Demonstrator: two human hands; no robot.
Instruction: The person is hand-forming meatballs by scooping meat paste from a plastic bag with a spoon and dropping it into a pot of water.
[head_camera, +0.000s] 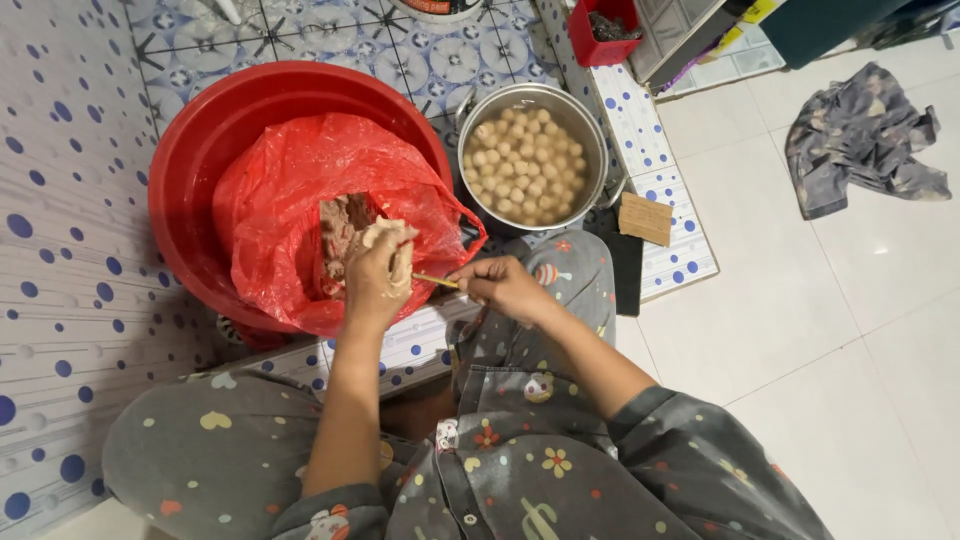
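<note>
Overhead, looking down on a person crouched on a pale tiled floor (820, 330) beside a raised ledge with blue-dotted tiles.

Largest item: red plastic basin (190, 170), round, on the ledge. Inside it a red plastic bag (290, 190), mouth open toward the person, holding a brownish-pink meat paste (340, 225).

Next: metal pot (590, 140), just right of the basin and touching or nearly touching its rim. Full of pale meatballs (522, 165), apparently sitting in liquid.

Farther off: crumpled grey cloth (862, 140) on the floor, well apart. Small red container (600, 45) at the top. Scrap of cardboard (645, 217) on the ledge edge near the pot.

Left hand (378, 275): inside the bag's mouth, closed tight around a lump of paste, with pale paste pushed out at the top of the fist and smeared over the fingers.

Right hand (503, 287): just right of the left, fingers pinched narrow on a slim utensil (436, 281), likely a spoon handle, its tip reaching to the left fist. The working end is hidden.

Risks, as judged:
- Paste is sticky and soft; a loose squeeze could give a ragged ball or drop it into the bag.
- Pot stands near the ledge edge; a knock from the knee or elbow could tip it.
- Bag's slack rim could fold over the paste and catch the utensil.
- Dropping a ball from height could splash.
</note>
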